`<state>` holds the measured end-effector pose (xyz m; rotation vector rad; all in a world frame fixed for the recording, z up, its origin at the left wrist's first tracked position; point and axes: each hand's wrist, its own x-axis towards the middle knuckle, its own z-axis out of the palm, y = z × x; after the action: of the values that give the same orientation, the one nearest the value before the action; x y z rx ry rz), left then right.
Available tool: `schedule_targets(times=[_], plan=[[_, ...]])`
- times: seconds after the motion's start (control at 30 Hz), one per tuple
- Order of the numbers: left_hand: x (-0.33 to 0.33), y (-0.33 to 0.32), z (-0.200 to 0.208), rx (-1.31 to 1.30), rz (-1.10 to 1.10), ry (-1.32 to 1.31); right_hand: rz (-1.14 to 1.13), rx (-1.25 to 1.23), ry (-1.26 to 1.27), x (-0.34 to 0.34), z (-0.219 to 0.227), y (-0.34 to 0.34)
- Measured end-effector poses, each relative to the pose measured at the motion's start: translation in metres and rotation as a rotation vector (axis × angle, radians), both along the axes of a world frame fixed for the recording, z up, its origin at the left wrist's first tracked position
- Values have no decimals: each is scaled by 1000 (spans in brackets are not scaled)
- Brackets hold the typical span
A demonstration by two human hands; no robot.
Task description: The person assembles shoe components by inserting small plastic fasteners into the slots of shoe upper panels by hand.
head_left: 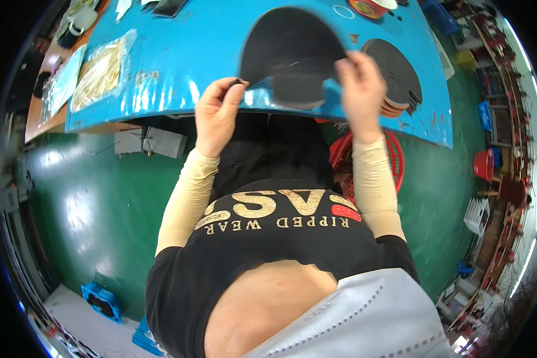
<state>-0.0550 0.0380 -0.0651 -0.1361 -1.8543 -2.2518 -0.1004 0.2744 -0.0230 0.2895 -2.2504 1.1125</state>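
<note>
Over the near edge of the blue table, a dark, thin, flat piece (289,45) with a rounded far edge is held up between my hands. My left hand (218,113) is closed, pinching its lower left corner between thumb and fingers. At its right edge my right hand (362,86), slightly blurred, grips with thumb and fingertips. A notched part with a tongue shape shows along the piece's near side. Just right of my right hand lies a stack of similar dark rounded pieces (395,68), with brown edges showing at its near end.
The blue table (185,51) bears a clear plastic bag of tan material (104,68) at the left and a red and yellow tub (371,7) at the far right. A white ring (343,11) lies near the tub. A red basket (395,156) stands below on the green floor.
</note>
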Motion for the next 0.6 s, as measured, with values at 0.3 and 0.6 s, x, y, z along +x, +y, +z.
schedule_targets(times=[0.3,0.6], plan=[[1,9,8,87,-94,-119,53,-632,-749,-43,27,240],[-5,14,28,24,-193,-212,-23,-176,-538,-62,-8,236]])
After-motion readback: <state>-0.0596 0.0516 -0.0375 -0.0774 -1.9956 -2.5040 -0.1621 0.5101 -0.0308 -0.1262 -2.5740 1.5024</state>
